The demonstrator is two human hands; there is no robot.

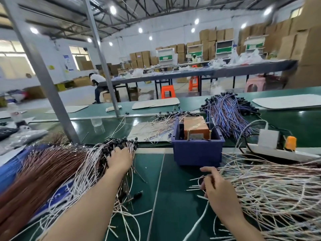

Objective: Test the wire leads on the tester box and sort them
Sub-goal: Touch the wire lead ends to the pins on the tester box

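An orange tester box (196,128) sits inside a purple bin (198,150) at the middle of the green bench. My left hand (120,159) lies on the black-tipped ends of a white and brown wire lead pile (57,171) to the left; its fingers sink into the leads and their grip is hidden. My right hand (212,183) has its fingers curled around the bare ends of leads from the big white and pink pile (271,192) at the right, just in front of the bin.
A blue and purple lead bundle (229,112) lies behind the bin at the right. A flat pile of pale leads (156,129) rests on cardboard to the bin's left. A white power strip with an orange plug (278,145) is at the right. A steel post (50,84) rises at the left.
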